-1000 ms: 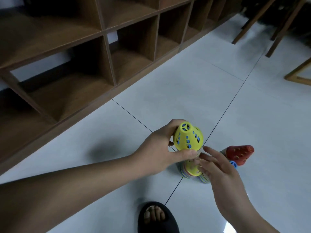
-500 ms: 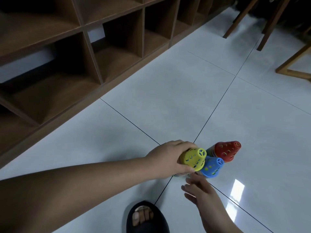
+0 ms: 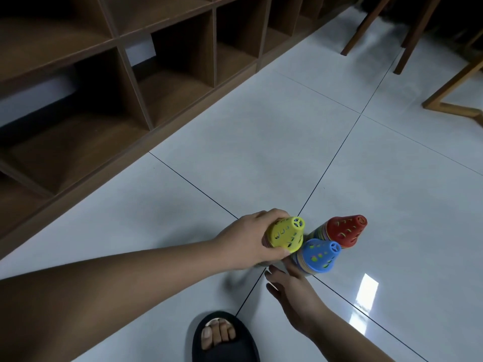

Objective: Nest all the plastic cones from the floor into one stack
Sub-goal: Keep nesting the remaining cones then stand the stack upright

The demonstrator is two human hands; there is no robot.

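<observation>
Three stacks of perforated plastic cones stand close together on the white tiled floor. My left hand (image 3: pixel 251 241) grips the yellow-topped stack (image 3: pixel 286 233) from its left side. Right beside it stand a blue-topped stack (image 3: pixel 318 256) and, behind that, a red-topped stack (image 3: pixel 345 231). My right hand (image 3: pixel 292 288) reaches in low from the front, its fingers at the base between the yellow and blue stacks. Whether those fingers hold anything is hidden.
A low wooden cubby shelf (image 3: pixel 156 82) runs along the left and back. Wooden chair legs (image 3: pixel 366 30) and a wooden frame (image 3: pixel 454 100) stand at the back right. My foot in a black slipper (image 3: pixel 222 338) is just in front of the stacks.
The yellow cone went down from mid-air onto its stack, with my left hand still round it. My right hand dropped lower, to the stacks' base. The view shifted and the blue stack came into sight.
</observation>
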